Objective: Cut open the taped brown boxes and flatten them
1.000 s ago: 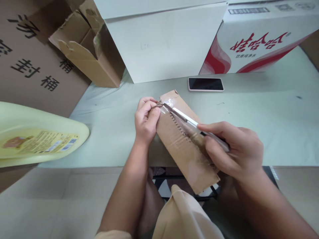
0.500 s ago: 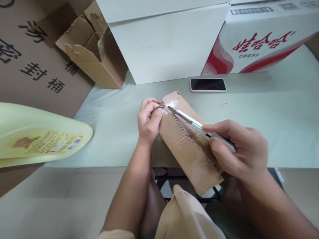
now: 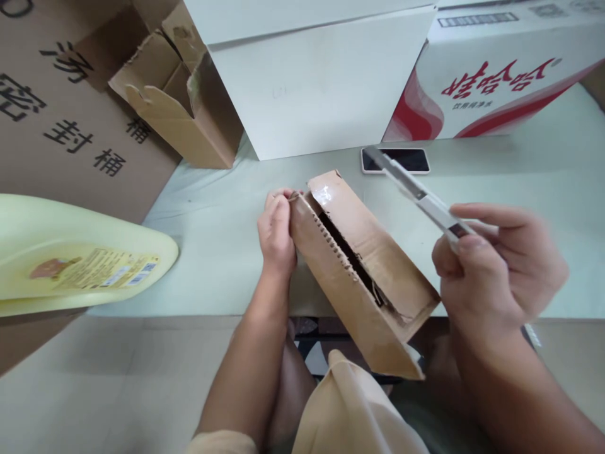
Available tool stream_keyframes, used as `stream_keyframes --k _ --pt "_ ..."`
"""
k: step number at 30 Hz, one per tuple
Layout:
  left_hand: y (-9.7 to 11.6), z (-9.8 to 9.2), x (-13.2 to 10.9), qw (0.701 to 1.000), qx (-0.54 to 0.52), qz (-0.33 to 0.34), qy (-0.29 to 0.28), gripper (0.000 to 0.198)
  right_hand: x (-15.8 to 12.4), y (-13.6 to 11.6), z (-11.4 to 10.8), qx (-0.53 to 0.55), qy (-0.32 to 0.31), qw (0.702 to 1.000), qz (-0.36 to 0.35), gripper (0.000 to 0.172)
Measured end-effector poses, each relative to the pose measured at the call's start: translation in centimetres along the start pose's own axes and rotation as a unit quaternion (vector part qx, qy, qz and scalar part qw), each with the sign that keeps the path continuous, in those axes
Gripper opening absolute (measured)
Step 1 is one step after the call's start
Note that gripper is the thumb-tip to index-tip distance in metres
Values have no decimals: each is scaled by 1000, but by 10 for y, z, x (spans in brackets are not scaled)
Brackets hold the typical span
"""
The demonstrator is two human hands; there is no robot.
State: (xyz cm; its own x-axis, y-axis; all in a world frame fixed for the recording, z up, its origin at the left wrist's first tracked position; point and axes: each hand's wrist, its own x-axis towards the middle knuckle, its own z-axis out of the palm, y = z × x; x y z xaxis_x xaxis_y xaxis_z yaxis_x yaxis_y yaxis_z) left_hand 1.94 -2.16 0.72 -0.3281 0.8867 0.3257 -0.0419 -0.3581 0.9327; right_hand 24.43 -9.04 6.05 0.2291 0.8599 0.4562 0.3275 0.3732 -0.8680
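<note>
At the near edge of a table (image 3: 510, 202), a carton (image 3: 371, 255) gapes along its seam, its far corner pinched by the fingers of the left hand (image 3: 275, 234); the right hand (image 3: 501, 271) pinches a knife (image 3: 420, 192) between thumb and fingers, blade clear of the carton.

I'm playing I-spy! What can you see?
Narrow cardboard box: one, brown, centre
Utility knife: one, silver, right
Smartphone: one, black and pink, behind knife
Open carton: one, brown, back left
Printed carton: one, brown, far left
Plain carton: one, white, back middle
Water carton: one, white and red, back right
Labelled bottle: one, yellow, left
Table: one, green, middle
Floor: one, beige, bottom
Garment: one, beige, bottom middle
Left hand: one, bare, on box
Right hand: one, bare, on knife
</note>
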Motion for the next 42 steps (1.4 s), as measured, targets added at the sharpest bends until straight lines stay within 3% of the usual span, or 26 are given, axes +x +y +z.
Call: stream_keyframes --k 3,6,9,13,19,31,38,42 --pt "0 0 1 997 -57 -35 25 47 13 17 0 51 5 999 17 26" --pt "-2 -3 5 995 -77 -49 42 43 24 39 1 78 -91 984 135 29" --pt "-3 -5 9 997 -37 -46 55 42 25 58 2 21 -145 961 235 14" --pt "1 -4 10 998 -10 -30 54 41 19 69 2 -57 -154 944 284 16" --pt "4 -2 9 999 6 -19 48 42 17 73 1 -142 -119 944 274 37" --pt "5 -1 9 999 11 -10 46 44 18 70 -1 -153 -68 947 274 37" --pt "3 -4 8 999 17 -15 40 46 19 74 -2 -152 -67 955 246 35" --pt "2 -3 9 999 17 -23 45 45 20 85 -4 -269 -122 935 194 42"
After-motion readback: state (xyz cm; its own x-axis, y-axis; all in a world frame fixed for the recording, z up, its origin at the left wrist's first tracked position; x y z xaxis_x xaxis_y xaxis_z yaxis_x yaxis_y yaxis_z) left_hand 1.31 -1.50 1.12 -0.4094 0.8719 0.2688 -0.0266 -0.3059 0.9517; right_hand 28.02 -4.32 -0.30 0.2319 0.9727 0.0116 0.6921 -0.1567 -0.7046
